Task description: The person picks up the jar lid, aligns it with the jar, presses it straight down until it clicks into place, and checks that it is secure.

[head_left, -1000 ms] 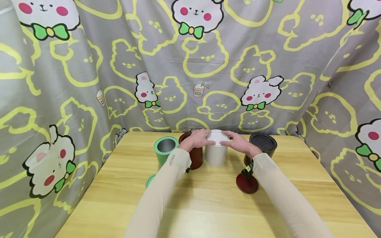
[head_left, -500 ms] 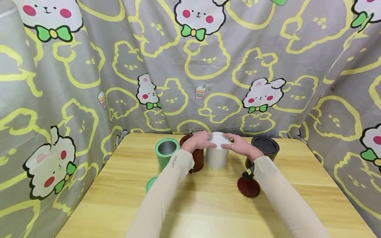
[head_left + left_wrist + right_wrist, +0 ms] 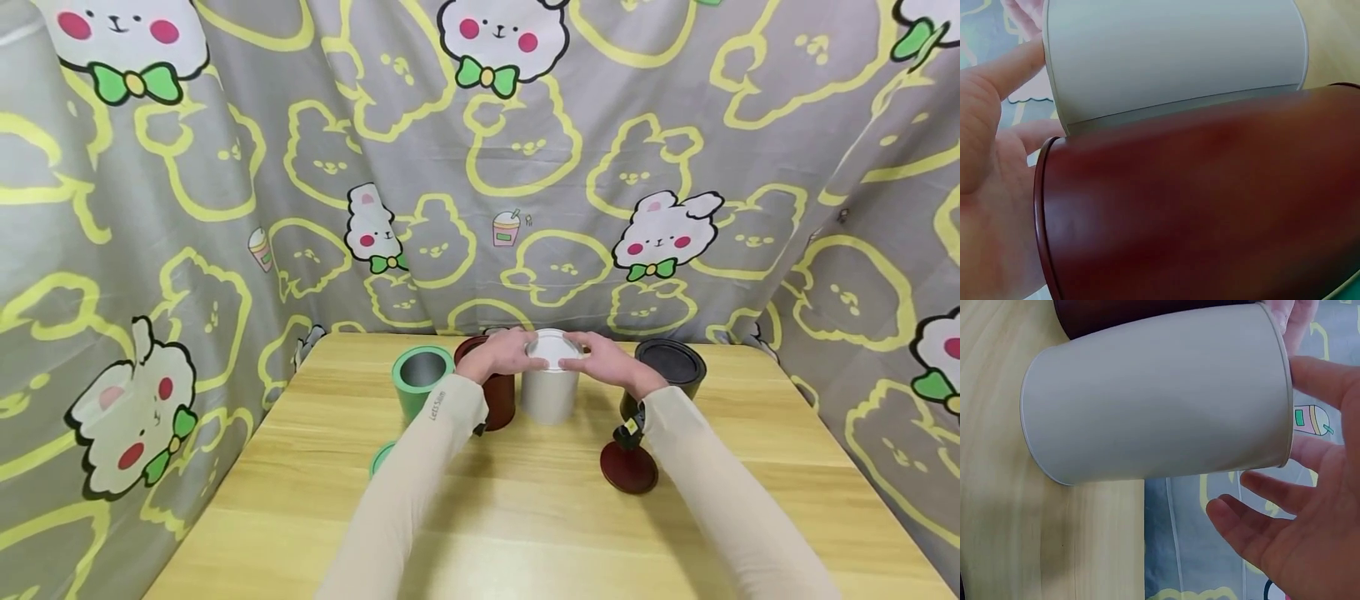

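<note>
A white can [image 3: 550,402] stands upright near the back of the table, with a white lid [image 3: 552,347] on top. My left hand [image 3: 508,353] grips the lid's left edge, thumb on the near rim and fingers reaching round the far side. From the right, my right hand [image 3: 604,360] pinches the same lid between thumb and forefinger; in the right wrist view its other fingers [image 3: 1279,492] spread off the can. Close against the white can is a dark red can [image 3: 1197,200], partly behind my left wrist in the head view.
An uncovered green can [image 3: 422,375] with a metallic inside stands left of the red one. To the right is a black can [image 3: 670,363]. A green lid [image 3: 381,455], partly under my left sleeve, and a dark red lid [image 3: 628,468] lie nearer on the wooden table [image 3: 525,533].
The head view has shifted slightly. Both hands keep their places at the white can's lid, and the cans stand where they were.
</note>
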`<state>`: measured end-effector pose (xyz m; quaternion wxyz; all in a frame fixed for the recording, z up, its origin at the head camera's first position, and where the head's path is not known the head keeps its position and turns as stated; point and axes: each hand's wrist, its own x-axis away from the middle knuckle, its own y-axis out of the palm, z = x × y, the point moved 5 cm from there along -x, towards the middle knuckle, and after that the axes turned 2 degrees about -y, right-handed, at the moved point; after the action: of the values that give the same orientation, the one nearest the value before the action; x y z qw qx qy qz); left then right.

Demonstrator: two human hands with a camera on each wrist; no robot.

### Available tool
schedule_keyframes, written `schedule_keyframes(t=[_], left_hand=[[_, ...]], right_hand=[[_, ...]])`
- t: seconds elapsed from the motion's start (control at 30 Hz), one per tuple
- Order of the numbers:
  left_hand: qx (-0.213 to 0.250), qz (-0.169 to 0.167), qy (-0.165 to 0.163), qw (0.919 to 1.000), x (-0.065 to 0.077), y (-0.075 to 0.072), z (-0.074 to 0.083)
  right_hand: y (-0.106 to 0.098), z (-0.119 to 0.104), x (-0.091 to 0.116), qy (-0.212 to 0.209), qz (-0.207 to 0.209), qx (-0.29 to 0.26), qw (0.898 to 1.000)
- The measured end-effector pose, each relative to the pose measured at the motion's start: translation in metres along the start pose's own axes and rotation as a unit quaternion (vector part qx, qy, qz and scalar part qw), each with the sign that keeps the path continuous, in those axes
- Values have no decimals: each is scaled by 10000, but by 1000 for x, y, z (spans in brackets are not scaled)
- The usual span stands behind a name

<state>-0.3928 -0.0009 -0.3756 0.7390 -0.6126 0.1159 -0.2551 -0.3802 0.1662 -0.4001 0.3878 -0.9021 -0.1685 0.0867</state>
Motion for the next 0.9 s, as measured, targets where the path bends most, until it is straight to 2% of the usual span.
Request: schedule_keyframes(t=[0.17,0.27,0.53,0.73,0.9], left_hand=[[-257,35,129,9996,-3,0,4],[-180,89,135,9997,-5,1,11],[226,172,-44,9996,-14,7,31],[420,379,164,9983,-25,11,43],[784,612,265,9947,-33,14,47]], right_hand=[[-5,-4,0,-315,237,348,9986],[-10,-7,3,-402,316,523,9973],[-23,-4,11,-341,61,703,9969],[-35,1,16,-277,67,702,9971],[-43,3,16,-398,65,909,9950]])
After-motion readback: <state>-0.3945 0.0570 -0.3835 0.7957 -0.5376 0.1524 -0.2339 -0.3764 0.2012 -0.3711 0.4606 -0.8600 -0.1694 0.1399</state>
